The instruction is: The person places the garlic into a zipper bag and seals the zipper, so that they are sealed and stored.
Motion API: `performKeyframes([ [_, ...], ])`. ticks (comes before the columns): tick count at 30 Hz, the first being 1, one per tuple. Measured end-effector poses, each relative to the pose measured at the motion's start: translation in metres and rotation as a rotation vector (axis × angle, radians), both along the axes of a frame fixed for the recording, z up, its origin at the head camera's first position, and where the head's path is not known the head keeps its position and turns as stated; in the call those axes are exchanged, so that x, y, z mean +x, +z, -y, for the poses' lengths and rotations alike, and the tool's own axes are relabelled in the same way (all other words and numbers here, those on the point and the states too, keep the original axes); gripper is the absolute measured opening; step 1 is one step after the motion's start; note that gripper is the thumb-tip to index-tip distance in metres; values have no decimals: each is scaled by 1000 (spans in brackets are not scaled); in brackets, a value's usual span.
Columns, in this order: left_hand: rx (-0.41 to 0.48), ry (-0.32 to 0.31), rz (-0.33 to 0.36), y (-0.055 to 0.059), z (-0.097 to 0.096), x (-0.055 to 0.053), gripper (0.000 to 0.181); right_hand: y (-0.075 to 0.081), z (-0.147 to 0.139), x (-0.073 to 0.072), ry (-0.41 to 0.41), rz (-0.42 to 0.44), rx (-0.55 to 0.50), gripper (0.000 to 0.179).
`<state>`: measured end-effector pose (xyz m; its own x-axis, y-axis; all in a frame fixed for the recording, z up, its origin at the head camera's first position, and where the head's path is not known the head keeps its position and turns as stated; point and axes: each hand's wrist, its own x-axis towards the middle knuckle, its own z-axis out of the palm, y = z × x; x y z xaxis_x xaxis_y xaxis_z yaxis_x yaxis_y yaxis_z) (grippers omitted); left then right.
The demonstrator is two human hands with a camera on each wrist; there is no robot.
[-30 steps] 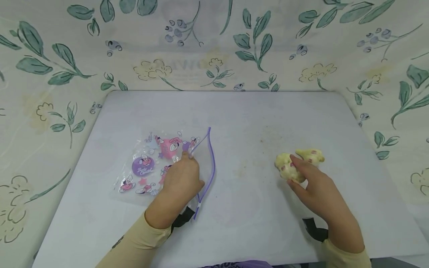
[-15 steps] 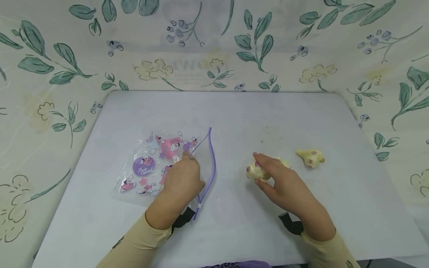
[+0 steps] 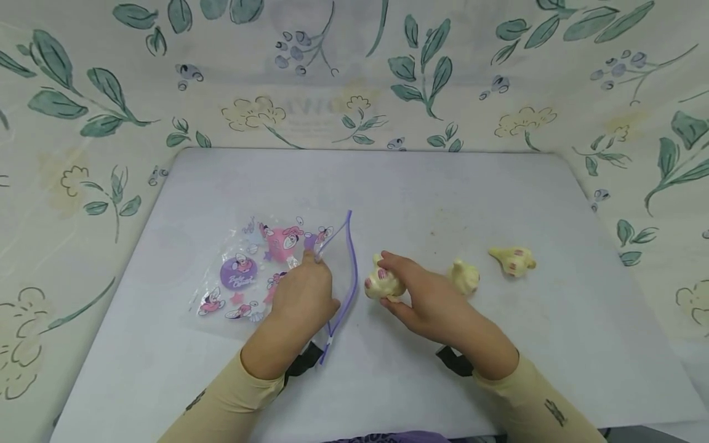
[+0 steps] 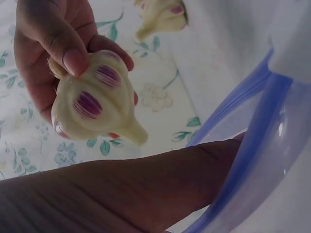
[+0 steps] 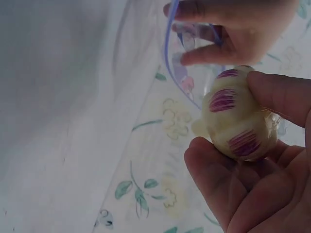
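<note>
My right hand [image 3: 426, 301] grips a cream garlic bulb [image 3: 382, 284] with purple streaks between thumb and fingers, just right of the bag's mouth. In the right wrist view, this garlic bulb [image 5: 238, 116] sits at the fingertips. A clear zip bag [image 3: 240, 301] with pink and purple cartoon prints lies on the left, its purple zip strips [image 3: 353, 264] spread apart. My left hand [image 3: 304, 295] is at that mouth; in the right wrist view its fingers [image 5: 204, 54] look spread, partly behind the film. The left wrist view shows the left thumb side passing between the strips.
Two more garlic bulbs lie to the right on the white table [image 3: 410, 184]: a nearer garlic bulb [image 3: 464, 277], partly behind my right hand, and a farther garlic bulb [image 3: 515, 261]. Floral cloth [image 3: 332, 74] hangs behind and along the sides.
My right hand has moved left with the garlic bulb, towards the bag. A second bulb, earlier hidden under the hand, now shows behind it. The left hand and bag stay in place.
</note>
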<state>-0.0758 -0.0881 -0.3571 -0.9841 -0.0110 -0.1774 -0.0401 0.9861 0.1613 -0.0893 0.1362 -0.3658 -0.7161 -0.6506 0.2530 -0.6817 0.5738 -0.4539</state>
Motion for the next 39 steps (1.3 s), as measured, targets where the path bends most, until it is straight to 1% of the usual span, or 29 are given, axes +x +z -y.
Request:
performKeyframes([
  [6, 5, -12, -12, 1, 0, 0, 76, -2, 15, -5, 54, -29, -24, 56],
  [8, 11, -15, -18, 0, 1, 0, 75, -2, 20, -7, 60, -25, -31, 55],
  [13, 24, -15, -21, 1, 2, 1, 75, 0, 31, -11, 34, 10, -23, 56],
  [18, 27, -15, -33, 1, 3, 1, 78, 2, 40, -13, 30, -1, -28, 58],
  [29, 26, -20, -63, 1, 3, 2, 76, 12, 38, -6, 86, -47, -45, 59],
  [32, 25, -29, -82, 1, 3, 2, 74, 15, 37, -5, 109, -54, -56, 61],
  [35, 23, -38, -100, 1, 3, 3, 74, 14, 38, -6, 126, -72, -49, 61],
  [39, 24, -41, -102, 0, 2, 4, 73, 9, 38, -10, 116, -107, -9, 61],
])
